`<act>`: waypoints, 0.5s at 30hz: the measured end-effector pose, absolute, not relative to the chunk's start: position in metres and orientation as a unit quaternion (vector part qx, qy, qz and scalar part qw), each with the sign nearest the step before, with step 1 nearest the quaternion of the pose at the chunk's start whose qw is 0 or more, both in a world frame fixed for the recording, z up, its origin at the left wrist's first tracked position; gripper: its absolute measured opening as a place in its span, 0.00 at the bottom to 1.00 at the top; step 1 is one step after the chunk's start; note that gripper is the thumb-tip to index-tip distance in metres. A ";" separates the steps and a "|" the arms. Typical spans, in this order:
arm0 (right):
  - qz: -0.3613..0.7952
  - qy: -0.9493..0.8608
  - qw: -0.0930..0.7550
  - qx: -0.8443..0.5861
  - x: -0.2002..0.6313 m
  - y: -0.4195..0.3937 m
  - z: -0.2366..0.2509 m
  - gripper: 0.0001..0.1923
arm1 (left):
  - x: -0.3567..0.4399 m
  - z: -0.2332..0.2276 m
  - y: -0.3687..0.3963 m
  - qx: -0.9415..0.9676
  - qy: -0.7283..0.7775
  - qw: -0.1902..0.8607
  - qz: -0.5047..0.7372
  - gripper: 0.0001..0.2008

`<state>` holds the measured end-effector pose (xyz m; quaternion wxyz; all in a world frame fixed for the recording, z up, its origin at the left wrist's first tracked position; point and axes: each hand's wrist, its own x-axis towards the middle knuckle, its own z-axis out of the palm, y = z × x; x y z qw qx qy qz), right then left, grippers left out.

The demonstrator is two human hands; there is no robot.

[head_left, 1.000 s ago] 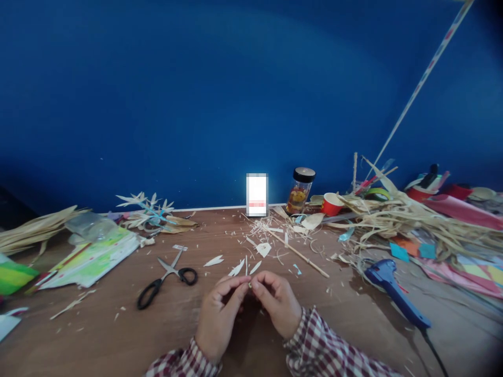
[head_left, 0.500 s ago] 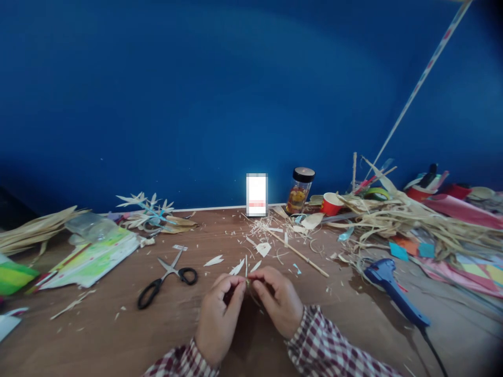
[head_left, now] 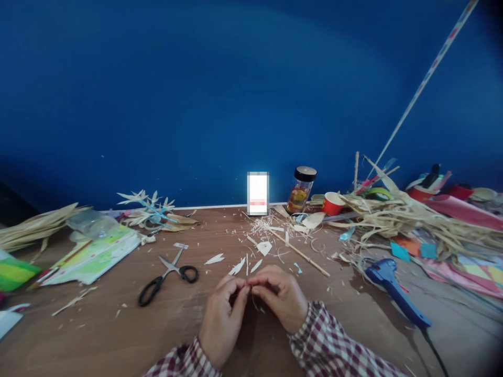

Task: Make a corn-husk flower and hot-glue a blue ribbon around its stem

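My left hand (head_left: 223,314) and my right hand (head_left: 281,297) meet fingertip to fingertip over the brown table (head_left: 118,335), near its front edge. Between the pinched fingers sits a tiny pale straw piece (head_left: 248,286), mostly hidden by the fingers. Thin strands hang below my right fingers. Just beyond the hands lie pointed cream cut-outs (head_left: 237,267). Black-handled scissors (head_left: 167,275) rest to the left of my left hand, shut.
A blue glue gun (head_left: 395,292) lies at the right with its cord trailing off. Straw heaps (head_left: 396,220), coloured paper, a red cup (head_left: 332,203) and a black-lidded jar (head_left: 301,189) crowd the back right. Papers (head_left: 92,256) and straw flowers (head_left: 151,209) lie at the left.
Both hands have shifted slightly to the right and away from me, still pinched together on the small piece. My right fingers have curled over more.
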<state>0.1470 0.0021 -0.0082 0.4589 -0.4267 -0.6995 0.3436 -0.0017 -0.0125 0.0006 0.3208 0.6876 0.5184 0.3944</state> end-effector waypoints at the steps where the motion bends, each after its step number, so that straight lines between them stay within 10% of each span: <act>1: 0.340 -0.698 0.459 -0.431 0.147 0.002 -0.008 0.05 | -0.002 0.001 -0.013 0.686 0.518 0.324 0.395 0.10; 15: 0.285 -0.735 0.432 -0.438 0.152 0.002 -0.004 0.04 | -0.002 -0.005 -0.013 0.685 0.532 0.287 0.406 0.12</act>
